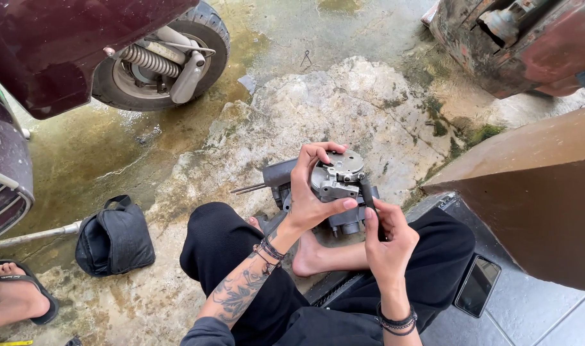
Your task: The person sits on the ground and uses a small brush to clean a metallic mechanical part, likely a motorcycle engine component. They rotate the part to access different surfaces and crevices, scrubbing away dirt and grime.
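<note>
1. Seated person, seen from above, cross-legged in black trousers on wet, stained concrete floor; one bare foot shows between the knees.
2. Left hand: grip clamped on a grey metal engine part, fingers curled over its top edge and thumb pressed along its lower side; the forearm is tattooed and carries bead bracelets at the wrist.
3. Right hand: grip closed round the handle of a dark tool, whose upper end touches the right side of the engine part; what kind of tool it is cannot be told.
4. Engine part: held above the floor in front of the shins, just over the bare foot; a round plate faces upward; a dark tubular piece and two thin rods project to its left.
5. Black bag: on the floor beside the person's left knee, apart from both hands.
6. Phone: lying screen-up on the grey tiles by the right thigh.
7. Scooter rear wheel: upper left, with coil spring; maroon bodywork above it.
8. Another person's sandalled foot: lower-left edge, well apart.
</note>
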